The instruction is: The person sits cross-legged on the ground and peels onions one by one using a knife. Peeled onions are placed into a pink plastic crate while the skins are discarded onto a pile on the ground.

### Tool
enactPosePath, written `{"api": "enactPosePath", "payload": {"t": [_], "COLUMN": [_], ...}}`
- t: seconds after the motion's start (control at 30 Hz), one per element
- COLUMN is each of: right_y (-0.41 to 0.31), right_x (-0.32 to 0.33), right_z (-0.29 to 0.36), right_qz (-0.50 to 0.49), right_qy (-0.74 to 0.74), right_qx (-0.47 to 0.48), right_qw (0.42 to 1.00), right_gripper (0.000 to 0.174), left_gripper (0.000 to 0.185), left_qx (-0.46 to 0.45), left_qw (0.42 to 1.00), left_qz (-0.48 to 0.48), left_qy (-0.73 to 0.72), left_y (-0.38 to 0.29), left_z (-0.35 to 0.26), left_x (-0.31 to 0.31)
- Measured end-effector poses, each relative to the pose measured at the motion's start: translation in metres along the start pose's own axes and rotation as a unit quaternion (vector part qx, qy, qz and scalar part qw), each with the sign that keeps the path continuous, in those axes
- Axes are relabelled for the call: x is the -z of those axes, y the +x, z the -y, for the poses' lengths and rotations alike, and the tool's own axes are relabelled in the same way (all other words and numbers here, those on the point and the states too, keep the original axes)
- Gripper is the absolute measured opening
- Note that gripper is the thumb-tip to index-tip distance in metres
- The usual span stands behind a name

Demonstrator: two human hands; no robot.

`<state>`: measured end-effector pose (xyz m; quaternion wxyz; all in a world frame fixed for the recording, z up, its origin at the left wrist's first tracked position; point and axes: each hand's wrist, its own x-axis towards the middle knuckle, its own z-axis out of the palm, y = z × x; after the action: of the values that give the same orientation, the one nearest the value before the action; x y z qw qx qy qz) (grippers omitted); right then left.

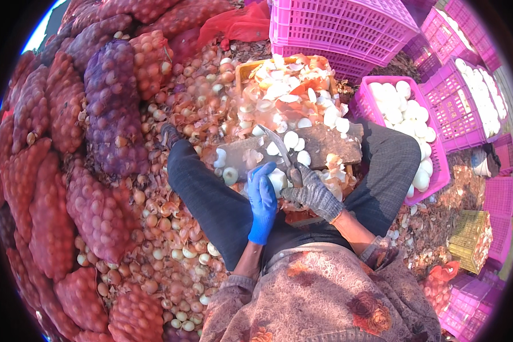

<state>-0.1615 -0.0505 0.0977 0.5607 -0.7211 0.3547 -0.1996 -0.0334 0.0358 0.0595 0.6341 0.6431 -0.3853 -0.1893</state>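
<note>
My left hand (262, 192), in a blue knit glove, touches the left side of a peeled white onion (278, 181). In a grey knit glove, my right hand (312, 192) is closed around the handle of a knife (281, 147); its curved blade points up and to the left. My right fingers lie along the onion's lower right side. Beyond my hands, a wooden board (331, 145) carries several white onion pieces. Behind it stands an orange crate (240, 77) heaped with onion skins and white pieces.
A pink basket of peeled onions (440, 171) stands beyond my right knee. Stacked pink crates (342, 25) rise at the top. Filled red net sacks (98, 209) line the left. Loose onions (188, 252) and skins cover the ground at left. A yellow crate (464, 243) sits at right.
</note>
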Motion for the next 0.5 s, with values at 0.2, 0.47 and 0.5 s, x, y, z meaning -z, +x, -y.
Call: {"api": "enactPosePath", "payload": {"t": [0.2, 0.47, 0.5], "right_y": [-0.002, -0.008, -0.011], "right_x": [-0.007, 0.003, 0.005], "right_z": [-0.007, 0.017, 0.007], "right_qz": [-0.043, 0.036, 0.026], "right_qy": [-0.046, 0.187, 0.209], "right_qx": [0.026, -0.225, -0.241], "right_qw": [0.998, 0.955, 0.947], "right_gripper": [0.064, 0.027, 0.025], "left_gripper": [0.030, 0.026, 0.026], "left_qx": [-0.021, 0.132, 0.164], "left_qw": [0.999, 0.988, 0.982], "left_qz": [0.018, 0.066, 0.070], "left_qy": [0.046, -0.040, -0.061], "left_y": [0.000, -0.012, -0.014], "left_z": [-0.006, 0.011, 0.012], "left_x": [-0.006, -0.006, -0.010]}}
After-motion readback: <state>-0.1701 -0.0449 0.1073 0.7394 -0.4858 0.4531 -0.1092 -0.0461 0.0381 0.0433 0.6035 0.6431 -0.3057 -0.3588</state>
